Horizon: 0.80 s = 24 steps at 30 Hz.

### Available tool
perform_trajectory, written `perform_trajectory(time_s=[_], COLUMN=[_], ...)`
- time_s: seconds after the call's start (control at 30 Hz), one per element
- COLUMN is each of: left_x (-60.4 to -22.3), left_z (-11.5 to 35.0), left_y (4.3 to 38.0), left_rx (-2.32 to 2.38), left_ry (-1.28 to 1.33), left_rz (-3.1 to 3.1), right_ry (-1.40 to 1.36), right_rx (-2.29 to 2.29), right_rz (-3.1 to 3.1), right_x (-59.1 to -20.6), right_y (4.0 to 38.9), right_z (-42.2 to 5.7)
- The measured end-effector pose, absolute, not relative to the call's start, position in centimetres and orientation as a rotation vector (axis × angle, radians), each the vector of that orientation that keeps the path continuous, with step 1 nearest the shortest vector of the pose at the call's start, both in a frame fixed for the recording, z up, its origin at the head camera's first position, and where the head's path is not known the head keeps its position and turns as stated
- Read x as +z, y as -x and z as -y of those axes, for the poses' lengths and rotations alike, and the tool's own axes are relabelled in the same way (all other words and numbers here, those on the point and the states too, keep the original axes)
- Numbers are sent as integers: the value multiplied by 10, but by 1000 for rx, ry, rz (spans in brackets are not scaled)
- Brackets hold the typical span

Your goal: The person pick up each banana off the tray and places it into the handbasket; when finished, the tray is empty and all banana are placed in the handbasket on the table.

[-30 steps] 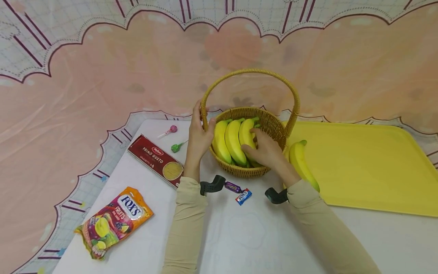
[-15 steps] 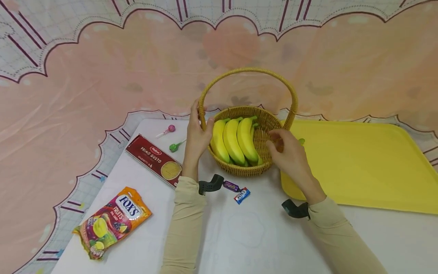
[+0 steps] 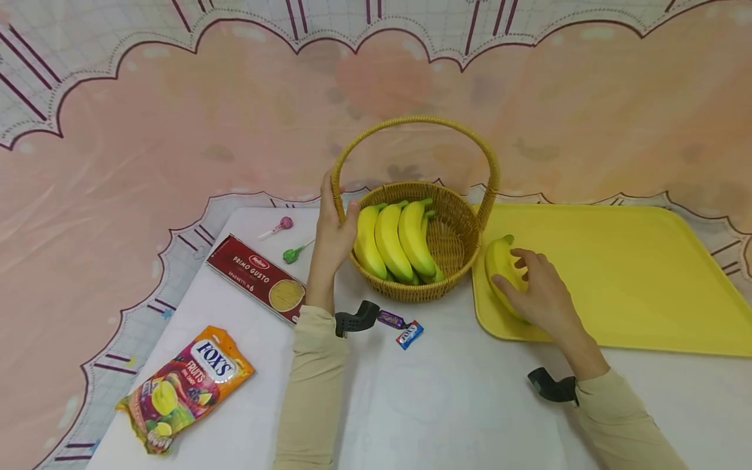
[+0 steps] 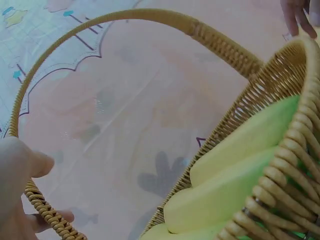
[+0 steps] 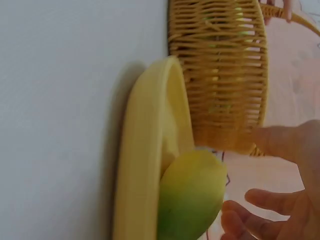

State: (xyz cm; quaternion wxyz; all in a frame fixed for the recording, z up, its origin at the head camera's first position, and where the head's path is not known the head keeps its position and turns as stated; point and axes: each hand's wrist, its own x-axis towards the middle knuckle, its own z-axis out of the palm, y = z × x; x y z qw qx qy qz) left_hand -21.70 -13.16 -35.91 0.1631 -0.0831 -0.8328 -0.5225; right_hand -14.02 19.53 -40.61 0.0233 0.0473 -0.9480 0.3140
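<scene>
My left hand (image 3: 335,245) holds the woven basket (image 3: 405,293) at the left foot of its tall handle (image 3: 416,120). In the left wrist view, thumb and fingers lie on either side of that handle. Several yellow bananas (image 3: 392,245) lie side by side in the basket's left part. One more banana (image 3: 499,260) lies in the yellow tray (image 3: 640,274), along its left edge. Over this banana is my right hand (image 3: 546,294), thumb and fingers spread apart. The right wrist view shows the banana's rounded end (image 5: 192,200) close to the fingers, which are not closed around it.
Left of the basket are a red spaghetti box (image 3: 256,277), a pink lollipop (image 3: 284,223), a green lollipop (image 3: 292,254) and an orange candy bag (image 3: 188,390). Two small wrapped candies, one purple (image 3: 391,319) and one blue (image 3: 409,335), lie in front. A patterned cloth (image 3: 264,130) hangs behind.
My right hand has let go of a banana in the basket and moved right, over the banana in the tray. The left hand stays on the handle.
</scene>
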Motion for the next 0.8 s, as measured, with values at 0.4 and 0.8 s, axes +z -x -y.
perform_trajectory(time_s=[0.4, 0.8], left_x=[-358, -374], left_z=[134, 135], left_y=[216, 223], left_rx=[-1466, -1525], left_ry=[254, 171], left_rz=[2449, 2229], right_ry=[-132, -134], right_rx=[1001, 1098], right_rz=[3114, 3152], right_x=[-413, -419], right_y=[131, 127], right_z=[-209, -213])
